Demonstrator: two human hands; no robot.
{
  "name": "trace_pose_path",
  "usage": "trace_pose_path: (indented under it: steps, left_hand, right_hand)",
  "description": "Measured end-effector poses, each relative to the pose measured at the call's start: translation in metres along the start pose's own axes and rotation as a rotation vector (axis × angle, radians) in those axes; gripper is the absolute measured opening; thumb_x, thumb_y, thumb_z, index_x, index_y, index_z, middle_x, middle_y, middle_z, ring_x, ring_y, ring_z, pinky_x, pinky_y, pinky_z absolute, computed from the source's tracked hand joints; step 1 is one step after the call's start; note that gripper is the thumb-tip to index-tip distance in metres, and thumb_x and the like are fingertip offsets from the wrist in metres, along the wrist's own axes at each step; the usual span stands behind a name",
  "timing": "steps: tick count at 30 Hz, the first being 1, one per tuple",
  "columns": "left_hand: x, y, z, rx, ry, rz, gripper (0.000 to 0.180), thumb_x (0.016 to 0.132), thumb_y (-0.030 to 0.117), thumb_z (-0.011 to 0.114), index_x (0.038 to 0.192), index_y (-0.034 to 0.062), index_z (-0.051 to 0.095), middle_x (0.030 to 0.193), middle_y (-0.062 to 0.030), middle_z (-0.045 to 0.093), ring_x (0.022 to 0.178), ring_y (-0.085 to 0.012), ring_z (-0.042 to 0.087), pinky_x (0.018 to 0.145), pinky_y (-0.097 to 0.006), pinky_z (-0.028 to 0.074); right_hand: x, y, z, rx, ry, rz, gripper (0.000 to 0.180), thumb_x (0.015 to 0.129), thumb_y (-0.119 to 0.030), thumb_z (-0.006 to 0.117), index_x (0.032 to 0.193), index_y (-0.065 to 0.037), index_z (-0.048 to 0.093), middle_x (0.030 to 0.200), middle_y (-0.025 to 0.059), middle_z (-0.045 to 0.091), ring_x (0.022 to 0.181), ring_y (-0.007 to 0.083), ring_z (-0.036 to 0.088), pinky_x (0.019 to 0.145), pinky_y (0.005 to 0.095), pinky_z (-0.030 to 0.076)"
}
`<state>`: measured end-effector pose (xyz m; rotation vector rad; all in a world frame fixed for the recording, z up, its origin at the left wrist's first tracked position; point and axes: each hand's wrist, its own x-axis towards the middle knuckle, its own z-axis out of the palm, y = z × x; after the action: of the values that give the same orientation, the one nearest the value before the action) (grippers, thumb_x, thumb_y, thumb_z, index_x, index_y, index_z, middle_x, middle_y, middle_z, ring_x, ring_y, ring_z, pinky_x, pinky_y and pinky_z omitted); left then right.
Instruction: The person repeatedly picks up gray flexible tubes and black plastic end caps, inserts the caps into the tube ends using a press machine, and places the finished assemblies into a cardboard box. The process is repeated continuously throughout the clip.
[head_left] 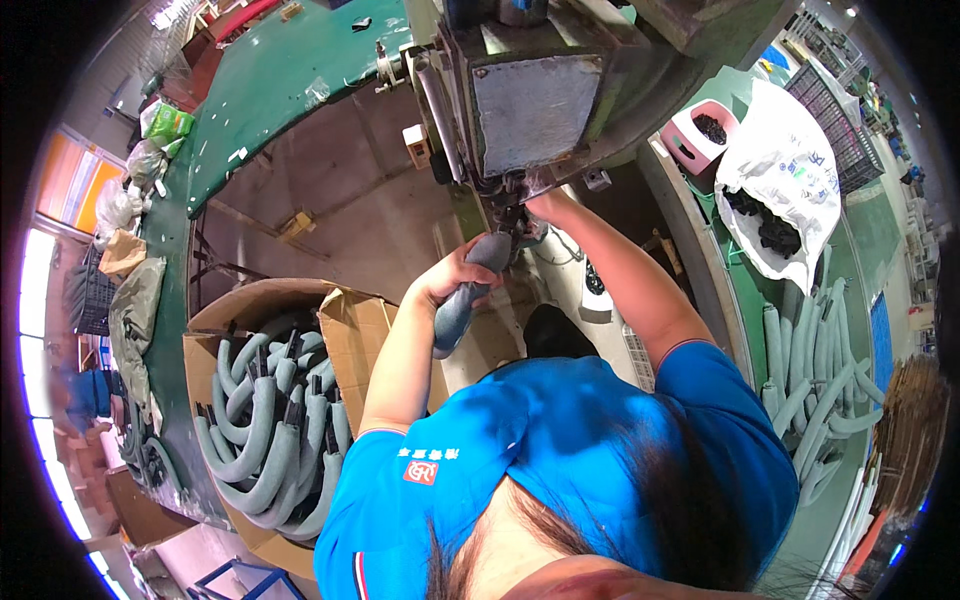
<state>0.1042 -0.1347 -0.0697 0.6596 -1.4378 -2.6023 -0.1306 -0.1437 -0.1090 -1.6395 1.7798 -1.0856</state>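
Observation:
My left hand (455, 273) is wrapped round a grey-green foam tube (455, 322), whose upper end points at the working head of a large metal machine (535, 112). My right hand (545, 206) reaches up to that working head, just right of the tube's end. Its fingertips are hidden among the dark machine parts, so what they touch does not show. At my left a cardboard box (375, 345) holds many similar foam tubes (262, 425), several with black ends sticking out.
On the right-hand bench lie more foam tubes (800, 345), a white sack (785, 165) open over black pieces, and a pink bin (690, 150) of small black parts. A green table (290, 85) stands at the far left. A white tray (596, 295) sits below my right arm.

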Motion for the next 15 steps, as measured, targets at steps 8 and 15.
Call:
trace_pose_path:
  steps: [8, 15]
  left_hand:
    - [0.009, 0.008, -0.002, 0.098, -0.037, 0.012, 0.055, 0.071, 0.004, 0.061, 0.122, 0.0071, 0.041, 0.082, -0.0125, 0.058, 0.056, -0.0196, 0.054, 0.044, -0.028, 0.045]
    - [-0.003, 0.042, 0.011, -0.015, -0.097, 0.020, 0.065, 0.067, 0.010, 0.061, 0.127, 0.0087, 0.036, 0.084, -0.0153, 0.057, 0.048, -0.0187, 0.051, 0.040, -0.027, 0.043]
  right_hand:
    - [0.007, 0.008, -0.003, -0.138, 0.147, -0.272, 0.033, 0.095, -0.026, 0.039, 0.100, 0.003, 0.053, 0.104, 0.0259, 0.057, 0.101, 0.0398, 0.055, 0.083, 0.0453, 0.042]
    - [-0.004, -0.031, -0.032, 0.213, 0.019, 0.102, 0.041, 0.096, -0.039, 0.042, 0.095, 0.000, 0.055, 0.093, 0.0098, 0.058, 0.090, 0.0170, 0.050, 0.080, 0.0361, 0.043]
